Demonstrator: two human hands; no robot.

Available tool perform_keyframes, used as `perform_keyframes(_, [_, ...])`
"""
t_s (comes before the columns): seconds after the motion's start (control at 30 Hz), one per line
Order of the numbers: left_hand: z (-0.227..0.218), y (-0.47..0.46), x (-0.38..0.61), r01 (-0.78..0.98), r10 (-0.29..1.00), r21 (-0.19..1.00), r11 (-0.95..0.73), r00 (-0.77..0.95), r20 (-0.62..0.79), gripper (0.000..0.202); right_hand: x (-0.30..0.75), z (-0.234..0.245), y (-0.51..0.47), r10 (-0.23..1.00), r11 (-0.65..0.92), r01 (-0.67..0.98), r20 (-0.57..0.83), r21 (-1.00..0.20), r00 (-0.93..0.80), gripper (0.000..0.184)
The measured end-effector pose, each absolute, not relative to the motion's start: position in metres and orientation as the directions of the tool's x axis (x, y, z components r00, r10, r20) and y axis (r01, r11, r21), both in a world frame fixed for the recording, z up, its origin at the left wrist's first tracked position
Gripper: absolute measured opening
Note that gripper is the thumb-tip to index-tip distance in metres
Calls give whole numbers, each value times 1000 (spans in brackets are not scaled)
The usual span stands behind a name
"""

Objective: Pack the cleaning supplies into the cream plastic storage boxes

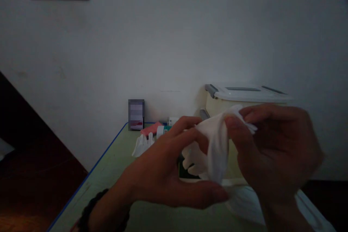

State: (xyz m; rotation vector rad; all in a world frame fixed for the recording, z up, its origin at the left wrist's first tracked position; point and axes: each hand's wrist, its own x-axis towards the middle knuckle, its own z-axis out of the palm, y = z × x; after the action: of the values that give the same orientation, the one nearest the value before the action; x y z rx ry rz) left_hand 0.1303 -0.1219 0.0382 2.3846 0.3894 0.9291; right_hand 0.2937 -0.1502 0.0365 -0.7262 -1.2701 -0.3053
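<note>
Head view, dim light: a green table (112, 165) with a blue left edge stands against the wall (168, 36). Toward its far right corner is a cream storage bin (221, 104) with a white lid (252, 93) and grey latches. Above the near part, 2 bare hands meet at 1 white glove (217, 145), raised off the table. The right hand (274, 148) pinches its upper edge between thumb and fingers; the left hand (165, 163) has bent fingers against it and the thumb stretched below, and whether that hand grips I cannot tell. White fabric (244, 203) lies toward the near right, partly behind the right wrist. By the far left corner stands a blurred phone (136, 115); nearer, a second glove (143, 145) lies inside the left edge. Smaller still, along the far edge, are a pink item (151, 129) and a teal-labelled container (161, 132).
</note>
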Motion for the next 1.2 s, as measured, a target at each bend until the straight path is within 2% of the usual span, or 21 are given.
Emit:
perform_keyframes(0.1, [33,-123,140,169,490,559,-812,718,495,46,293,33,-150,244,732,578,931,-361,273,21])
perform_keyframes(0.23, [24,-119,146,242,524,524,-817,692,497,24,294,32,-152,315,706,570,908,-420,278,19])
perform_keyframes(0.37, [27,-110,136,310,575,496,-812,575,582,9,301,37,-149,296,691,569,892,-446,341,16])
perform_keyframes(0.43, [31,-105,129,286,603,539,-792,502,620,8,307,39,-146,320,676,561,875,-479,363,16])
perform_keyframes(0.53, [33,-96,124,78,685,752,-655,481,547,13,314,38,-140,399,647,516,826,-561,398,17])
perform_keyframes(0.6, [30,-91,126,-155,748,890,-429,492,447,17,317,37,-136,470,645,449,785,-618,404,17])
perform_keyframes(0.63, [28,-89,129,-272,778,916,-294,489,395,18,317,37,-135,503,646,414,766,-641,401,17])
perform_keyframes(0.7, [23,-85,136,-436,839,898,-64,463,285,17,315,36,-134,550,644,361,736,-674,394,17])
perform_keyframes(0.77, [19,-83,141,-490,872,869,66,451,188,19,311,36,-134,570,637,342,720,-691,396,18])
perform_keyframes(0.83, [16,-81,144,-476,843,873,103,508,178,25,308,37,-136,572,628,349,716,-696,400,18])
perform_keyframes(0.97, [14,-81,143,-342,686,937,67,698,205,50,305,38,-138,544,595,423,730,-684,415,17])
perform_keyframes(1.07, [14,-83,140,-223,634,973,53,760,140,47,305,37,-138,541,581,446,732,-681,413,17])
perform_keyframes(1.2, [10,-84,137,-170,551,983,64,828,108,45,305,35,-137,591,596,403,719,-695,366,16])
